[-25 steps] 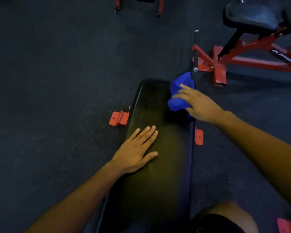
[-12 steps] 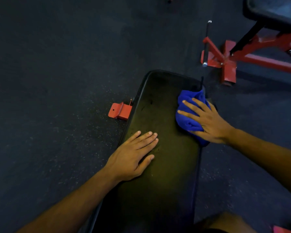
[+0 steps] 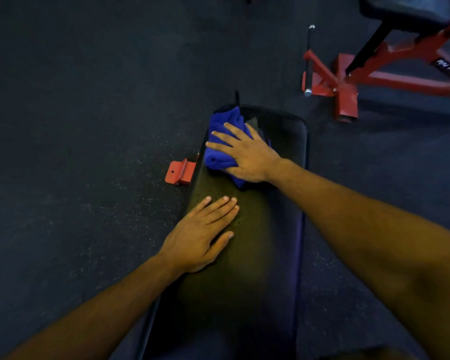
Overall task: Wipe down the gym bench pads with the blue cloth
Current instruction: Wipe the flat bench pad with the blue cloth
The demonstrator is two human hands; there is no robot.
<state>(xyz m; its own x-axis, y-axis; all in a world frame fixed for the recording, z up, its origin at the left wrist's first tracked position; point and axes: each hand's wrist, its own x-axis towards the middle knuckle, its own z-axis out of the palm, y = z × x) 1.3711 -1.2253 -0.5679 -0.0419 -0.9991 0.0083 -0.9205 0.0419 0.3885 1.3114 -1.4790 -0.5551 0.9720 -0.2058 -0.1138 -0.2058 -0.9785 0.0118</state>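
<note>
— Right hand [image 3: 247, 157]?
— Flat, fingers spread, pressing down on the blue cloth [image 3: 225, 136]; not closed around it.
— Where's the cloth?
— Bunched at the far left corner of the black bench pad [image 3: 278, 203], reaching over the pad's left edge.
— Left hand [image 3: 203, 235]?
— Palm down, fingers together and straight, empty, resting on the pad near its left edge, nearer the body than the cloth and apart from it.
— Around the bench?
— Dark speckled floor [image 3: 76, 126]. Red bracket foot [image 3: 181, 172] just left of the pad. Red frame of another machine [image 3: 348, 84] at upper right, with a chrome peg [image 3: 309, 61] and a black seat [image 3: 405, 9] above it.
</note>
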